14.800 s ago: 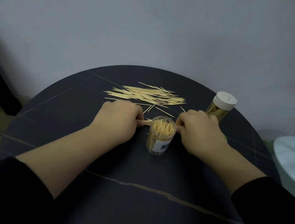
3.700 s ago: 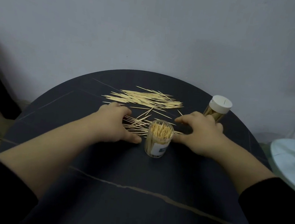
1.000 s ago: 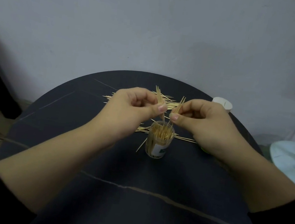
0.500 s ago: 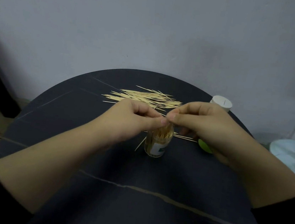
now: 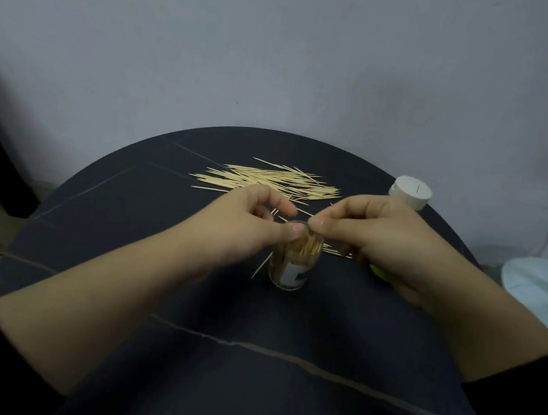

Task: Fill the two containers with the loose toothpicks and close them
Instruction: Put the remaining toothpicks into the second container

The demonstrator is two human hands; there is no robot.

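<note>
Fingers (image 5: 325, 223) L hand (image 5: 249, 226), R hand (image 5: 382, 243) pinch at jar (image 5: 292, 273) mouth, hold unclear; dropped lower.

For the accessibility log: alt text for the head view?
Left hand and right hand meet over the mouth of an open container full of toothpicks on a dark round table. Loose toothpicks lie behind it; a white-capped container stands far right.

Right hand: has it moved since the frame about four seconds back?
Yes. The right hand has lifted off the table beside the open container; its fingertips are now up at the container's rim.
</note>
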